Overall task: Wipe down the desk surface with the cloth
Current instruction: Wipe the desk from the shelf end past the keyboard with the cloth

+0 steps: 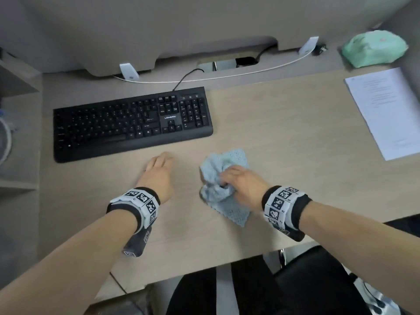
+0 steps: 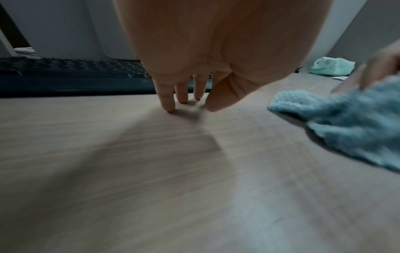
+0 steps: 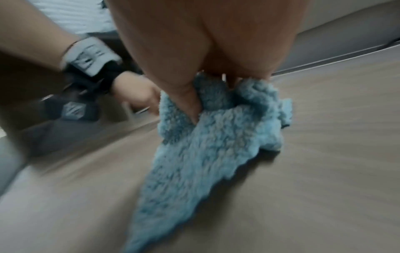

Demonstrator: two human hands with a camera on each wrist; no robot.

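A light blue fluffy cloth (image 1: 223,192) (image 2: 350,123) (image 3: 207,150) lies bunched on the pale wood desk (image 1: 284,137) (image 2: 151,171) (image 3: 335,137) near its front edge. My right hand (image 1: 236,180) (image 3: 194,77) grips a fold of the cloth, fingers curled into it and thumb pressed in. To the left of the cloth, my left hand (image 1: 159,167) (image 2: 186,101) rests on the desk, its straight fingertips (image 2: 168,107) touching the wood, holding nothing.
A black keyboard (image 1: 131,123) (image 2: 71,77) sits just behind my left hand. A sheet of printed paper (image 1: 386,112) lies at the right edge, and a mint green pouch (image 1: 375,50) (image 2: 331,66) at the back right. Cables (image 1: 204,77) run along the back.
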